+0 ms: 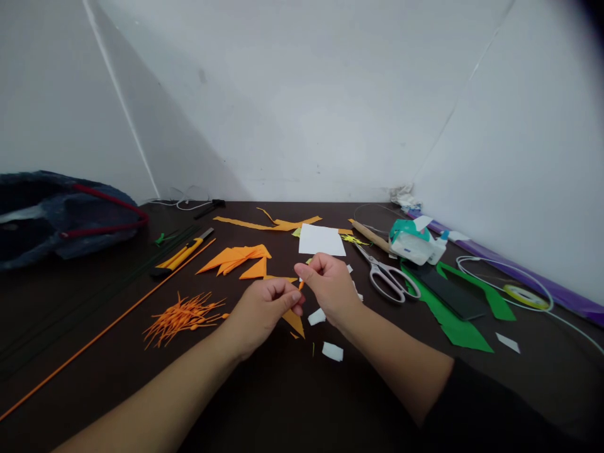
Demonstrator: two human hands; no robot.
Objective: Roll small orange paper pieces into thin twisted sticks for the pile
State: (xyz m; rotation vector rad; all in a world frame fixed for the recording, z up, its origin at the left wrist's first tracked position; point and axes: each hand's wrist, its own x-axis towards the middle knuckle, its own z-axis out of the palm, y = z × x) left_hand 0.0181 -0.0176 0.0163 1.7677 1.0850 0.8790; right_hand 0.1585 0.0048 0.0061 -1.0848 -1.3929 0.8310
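both hands meet over the middle of the dark worktop (283, 402), left hand (264, 308) and right hand (330, 286) pinching a tiny orange paper strip (301, 285) between fingertips. pile of thin orange slivers (182, 316) sits to the left, scissors (389, 277) just right, white paper square (321, 240) farther back.

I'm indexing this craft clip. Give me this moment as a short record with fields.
surface: dark table
left hand: pinches small orange strip
right hand: pinches the same strip
beneath hands: orange paper triangle, white scraps
left of hands: pile of thin orange pieces, orange paper cuttings, yellow utility knife
right of hands: scissors, green paper
beyond hands: white sheet
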